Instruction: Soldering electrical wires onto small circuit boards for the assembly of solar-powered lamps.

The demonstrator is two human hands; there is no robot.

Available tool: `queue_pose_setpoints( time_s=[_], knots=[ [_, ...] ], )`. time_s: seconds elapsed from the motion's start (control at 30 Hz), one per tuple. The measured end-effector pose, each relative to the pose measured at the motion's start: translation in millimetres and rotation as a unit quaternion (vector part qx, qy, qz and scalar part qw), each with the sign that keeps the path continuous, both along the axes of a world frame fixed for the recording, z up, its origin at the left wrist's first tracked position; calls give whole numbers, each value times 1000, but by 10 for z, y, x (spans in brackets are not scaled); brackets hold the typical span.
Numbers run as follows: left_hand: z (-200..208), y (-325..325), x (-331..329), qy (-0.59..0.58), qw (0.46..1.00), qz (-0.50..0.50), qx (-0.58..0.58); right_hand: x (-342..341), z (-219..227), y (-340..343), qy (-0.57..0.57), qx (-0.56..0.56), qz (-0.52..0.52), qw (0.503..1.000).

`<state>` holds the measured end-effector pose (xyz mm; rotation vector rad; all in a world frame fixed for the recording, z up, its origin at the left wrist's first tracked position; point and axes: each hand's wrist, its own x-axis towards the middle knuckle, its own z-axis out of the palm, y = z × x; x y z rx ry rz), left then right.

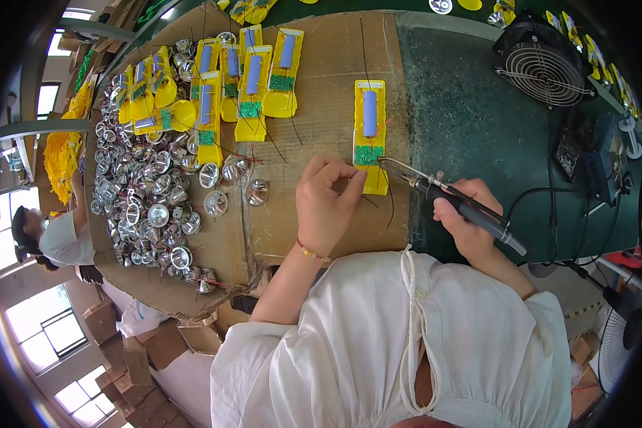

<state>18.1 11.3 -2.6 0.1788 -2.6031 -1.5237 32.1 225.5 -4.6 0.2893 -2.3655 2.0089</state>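
Note:
A yellow plastic housing (376,183) lies in front of me on the cardboard. It carries a blue cylindrical battery (369,114) and a green circuit board (368,155), with thin black and red wires sticking out. My left hand (327,200) is beside the board's left edge, thumb and forefinger pinched together; what is between the fingertips is too small to make out. In my right hand (471,214) is a soldering iron (498,232) with a thin metal tube along it. Its tip reaches the right edge of the circuit board.
Left of me is a large heap of shiny reflector cups (158,214). Several similar yellow housings (251,128) lie at its far side. A black fan with a wire grille (546,75) stands at the far right, near dark cables (553,192). Another person (57,235) is at the left.

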Motion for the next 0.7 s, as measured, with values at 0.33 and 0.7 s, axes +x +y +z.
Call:
queue_pose_setpoints(
  time_s=[0.33,0.7],
  knots=[
    [-53,18,-44,-12,1000,4,26,5,-67,-55,-60,-38,-43,997],
    [-43,8,-74,-17,1000,1,15,17,19,24,-106,-138,-76,982]
  ],
)
